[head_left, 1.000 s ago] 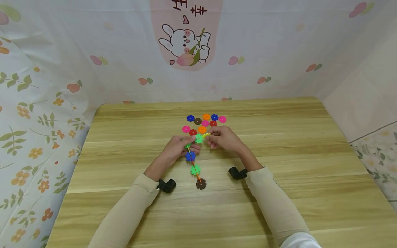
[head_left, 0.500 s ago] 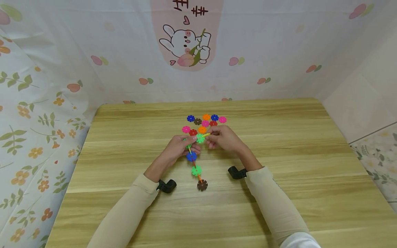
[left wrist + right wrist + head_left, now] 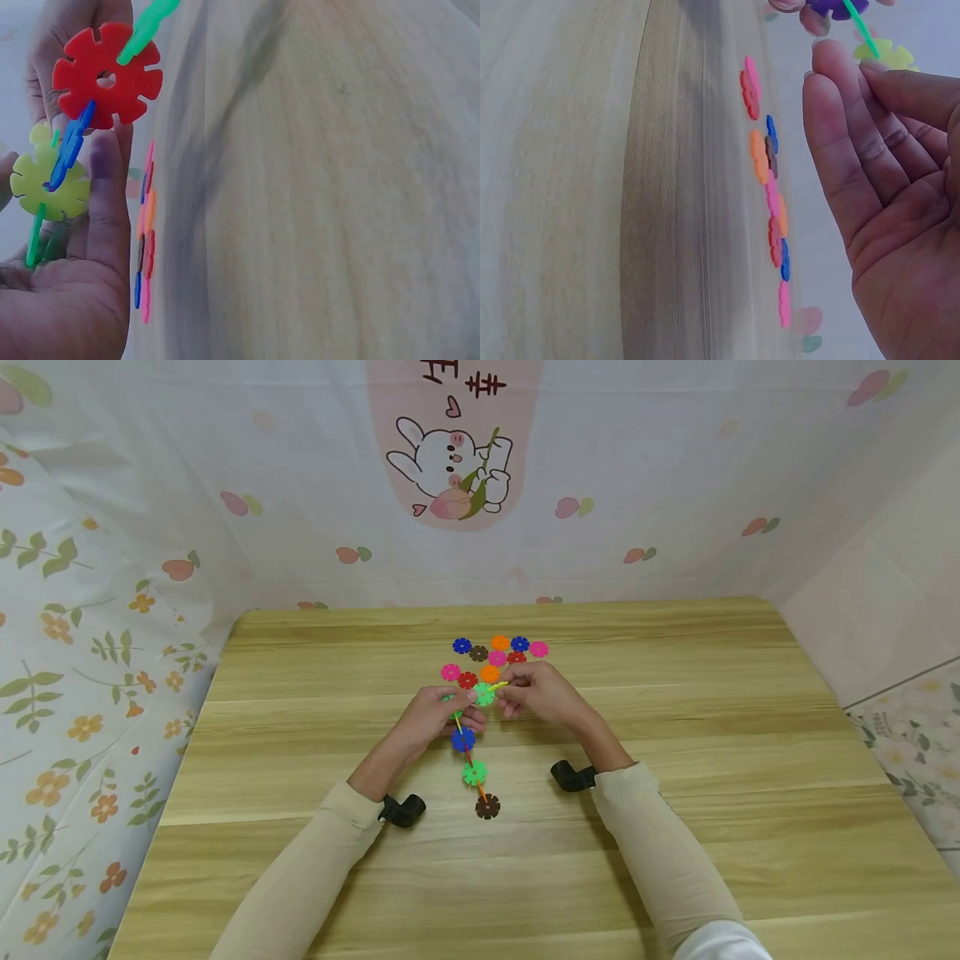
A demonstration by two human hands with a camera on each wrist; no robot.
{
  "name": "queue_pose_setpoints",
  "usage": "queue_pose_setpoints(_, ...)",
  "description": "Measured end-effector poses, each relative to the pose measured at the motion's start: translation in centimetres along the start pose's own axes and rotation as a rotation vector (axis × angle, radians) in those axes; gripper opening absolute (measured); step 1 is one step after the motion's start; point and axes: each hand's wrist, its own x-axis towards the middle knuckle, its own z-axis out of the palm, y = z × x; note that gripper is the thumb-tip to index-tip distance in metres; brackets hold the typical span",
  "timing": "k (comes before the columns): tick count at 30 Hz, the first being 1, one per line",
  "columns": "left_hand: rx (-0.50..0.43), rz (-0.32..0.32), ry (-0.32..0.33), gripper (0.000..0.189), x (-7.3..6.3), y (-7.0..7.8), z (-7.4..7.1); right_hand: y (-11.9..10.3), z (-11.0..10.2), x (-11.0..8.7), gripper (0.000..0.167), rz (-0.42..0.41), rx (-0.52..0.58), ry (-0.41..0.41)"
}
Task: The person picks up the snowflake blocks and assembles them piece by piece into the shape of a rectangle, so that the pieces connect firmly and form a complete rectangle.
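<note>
A chain of slotted plastic snowflake discs hangs from my left hand [image 3: 427, 718], which pinches it near its top. Down the chain come a blue disc [image 3: 462, 740], a green disc [image 3: 474, 772] and a brown disc [image 3: 487, 807], with other discs edge-on between them. Beside the left thumb, another green disc [image 3: 485, 694] faces up. Thumb and fingers of my right hand [image 3: 546, 695] pinch a yellow disc [image 3: 891, 55], whose edge meets that green one. In the left wrist view, a red disc [image 3: 84, 73] of the chain is nearest.
Loose discs lie flat on the wooden table [image 3: 720, 727] beyond the hands, among them an orange disc [image 3: 490, 674], a pink disc [image 3: 538, 649] and a blue disc [image 3: 462, 646]. A printed cloth [image 3: 300, 468] hangs behind the table.
The chain has swung slightly to the right, and the top green disc has shifted a little right with it. Both hands keep their grip and stay almost in place.
</note>
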Motion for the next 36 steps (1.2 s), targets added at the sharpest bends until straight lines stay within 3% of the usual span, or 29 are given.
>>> queue_pose_setpoints(9, 0.019, 0.021, 0.031, 0.036, 0.2, 0.0, -0.2, -0.2, 0.1, 0.3, 0.013, 0.002, 0.028, 0.003)
queue_pose_setpoints(19, 0.036, 0.049, 0.104, 0.025, 0.2, 0.0, -0.4, -0.3, -0.2, 0.9, 0.018, -0.036, -0.030, -0.021)
queue_pose_setpoints(36, 0.095, 0.034, 0.146, 0.025, -0.9, -0.4, -1.5, 1.7, -1.4, 1.7, 0.031, 0.084, 0.008, 0.042)
